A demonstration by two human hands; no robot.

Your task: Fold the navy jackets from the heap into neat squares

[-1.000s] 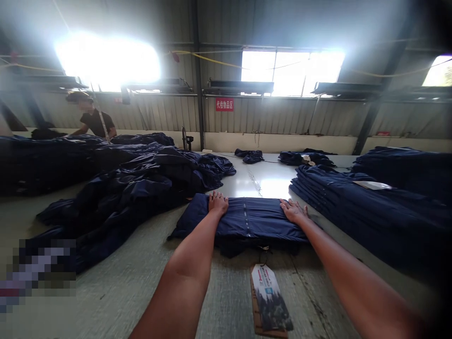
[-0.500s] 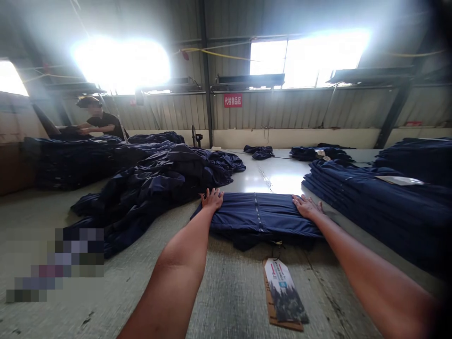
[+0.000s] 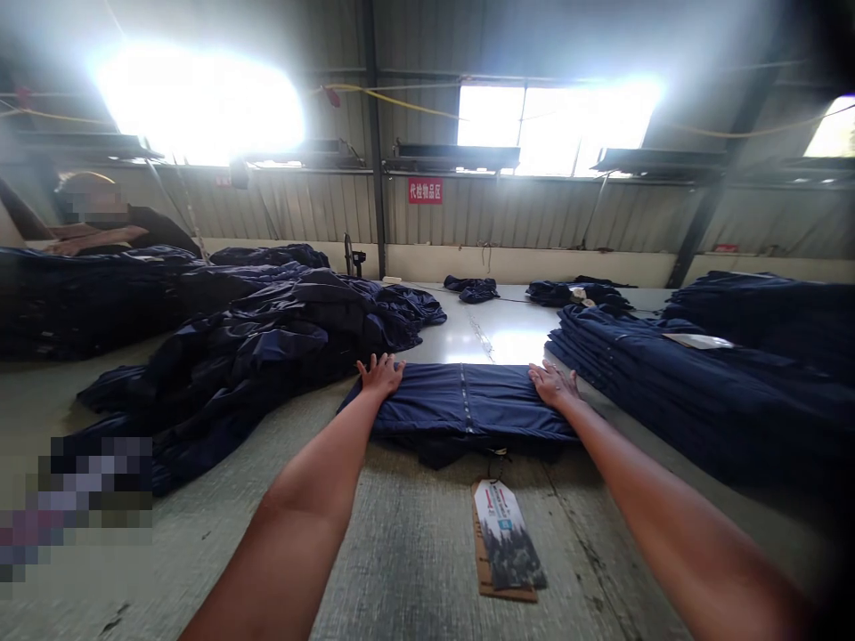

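A folded navy garment (image 3: 464, 408) with a row of snaps down its middle lies flat on the grey table (image 3: 414, 552) in front of me. My left hand (image 3: 380, 374) rests open and flat on its left end, fingers spread. At its right end my right hand (image 3: 554, 385) lies open, palm down. A cardboard hang tag (image 3: 504, 546) on a string trails from the garment's near edge onto the table.
A loose heap of navy garments (image 3: 267, 347) lies to the left. A neat stack of folded ones (image 3: 695, 392) fills the right side. Small bundles (image 3: 472, 289) lie at the far end. Another person (image 3: 107, 223) leans over a pile at the far left.
My left hand slid outward from near the garment's middle to its left end. The right hand stayed at the right end. The person at the far left bent lower.
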